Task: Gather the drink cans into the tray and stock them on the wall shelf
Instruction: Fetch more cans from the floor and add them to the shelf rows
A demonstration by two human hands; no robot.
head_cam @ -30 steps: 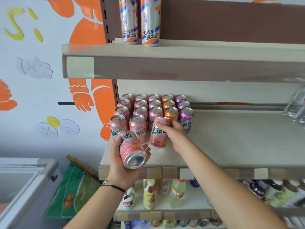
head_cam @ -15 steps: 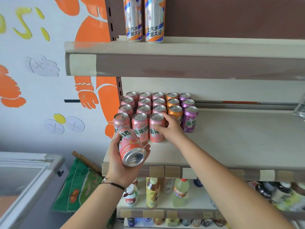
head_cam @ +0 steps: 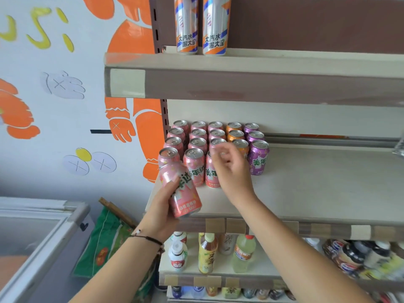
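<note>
beige shelf [head_cam: 317,189] — upright cans [head_cam: 197,149]

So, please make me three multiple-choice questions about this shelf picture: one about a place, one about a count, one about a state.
1. Where do the purple cans stand in the block of cans?
A. in the column farthest right
B. in the column farthest left
C. on the top shelf

2. How many tall cans stand on the top shelf?
A. one
B. two
C. four

3. What is the left hand doing?
A. resting flat on the shelf
B. hanging with nothing in it
C. holding a pink can

Key: 1 A, the purple cans are the last column on the right, beside the orange cans. 2 B, two tall silver cans stand side by side. 3 C, its fingers wrap a tilted pink can, while the right hand holds nothing.
</note>
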